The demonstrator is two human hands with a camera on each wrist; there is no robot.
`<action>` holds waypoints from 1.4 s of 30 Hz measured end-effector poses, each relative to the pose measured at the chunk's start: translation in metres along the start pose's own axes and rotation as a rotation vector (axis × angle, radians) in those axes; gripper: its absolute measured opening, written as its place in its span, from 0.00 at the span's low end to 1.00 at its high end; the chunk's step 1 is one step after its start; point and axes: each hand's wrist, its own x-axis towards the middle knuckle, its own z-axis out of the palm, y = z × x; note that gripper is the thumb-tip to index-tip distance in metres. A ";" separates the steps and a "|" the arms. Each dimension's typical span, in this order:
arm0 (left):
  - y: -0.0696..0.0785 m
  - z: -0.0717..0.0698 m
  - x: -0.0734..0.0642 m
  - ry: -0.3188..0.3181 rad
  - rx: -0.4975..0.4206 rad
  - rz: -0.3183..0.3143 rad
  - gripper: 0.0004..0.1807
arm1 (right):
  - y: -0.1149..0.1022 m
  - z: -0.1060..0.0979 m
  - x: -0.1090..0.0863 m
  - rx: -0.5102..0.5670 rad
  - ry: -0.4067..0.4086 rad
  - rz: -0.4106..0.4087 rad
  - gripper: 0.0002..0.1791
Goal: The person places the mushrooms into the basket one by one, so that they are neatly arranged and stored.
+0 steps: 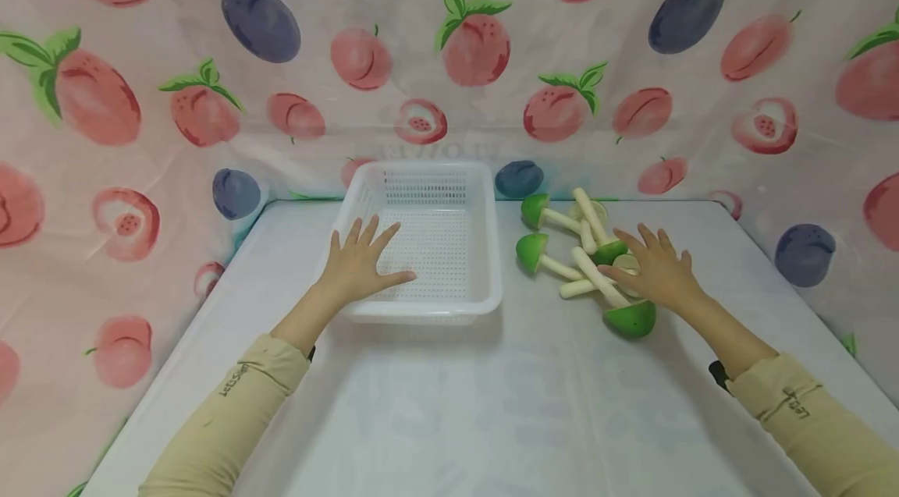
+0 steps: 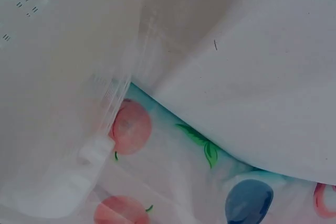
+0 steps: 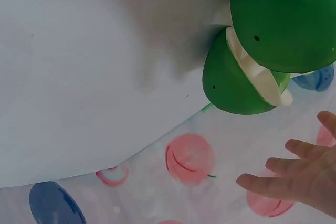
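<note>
A white plastic basket (image 1: pixel 495 247) with a perforated floor and walls stands at the table's middle left. Over its left side my left hand (image 1: pixel 358 265) spreads its fingers and holds nothing; the left wrist view does not show that hand. To the right of the basket lies a loose pile of toy mushrooms with green caps and cream stems, among them a mushroom (image 1: pixel 630 319) at the near edge and another (image 1: pixel 531 253) at the left. My right hand (image 1: pixel 660 269), fingers spread, is at the pile's right side and grips none of them. Big green caps (image 3: pixel 286 19) fill the upper right of the right wrist view.
A white cloth covers the table (image 1: pixel 449 411). Behind and beside it hangs a fruit-printed curtain (image 1: pixel 281 37), which meets the table's back and side edges.
</note>
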 end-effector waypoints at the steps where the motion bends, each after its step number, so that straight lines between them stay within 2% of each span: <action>1: 0.000 0.000 0.000 0.006 -0.002 0.002 0.51 | -0.001 0.000 0.000 -0.001 0.005 -0.002 0.48; 14: 0.001 -0.005 -0.001 0.052 0.022 0.018 0.46 | -0.006 -0.003 -0.007 -0.065 0.068 -0.044 0.44; 19: 0.000 -0.004 -0.003 0.108 0.026 0.059 0.41 | -0.006 -0.001 -0.009 -0.060 0.087 -0.072 0.38; 24: -0.002 -0.005 -0.003 0.172 0.026 0.087 0.34 | -0.005 0.000 -0.007 0.001 0.078 -0.083 0.34; 29: -0.004 -0.006 -0.001 0.202 0.013 0.081 0.29 | -0.003 -0.001 -0.004 0.030 0.068 -0.069 0.32; 35: -0.009 -0.007 -0.001 0.211 -0.012 0.068 0.31 | -0.004 -0.001 -0.002 0.065 0.059 -0.049 0.29; 39: -0.016 -0.006 -0.003 0.213 -0.027 0.054 0.32 | -0.007 0.003 -0.001 0.079 0.059 -0.067 0.26; 42: -0.022 -0.006 -0.004 0.212 -0.024 0.043 0.33 | -0.008 0.006 -0.002 0.066 0.088 -0.090 0.24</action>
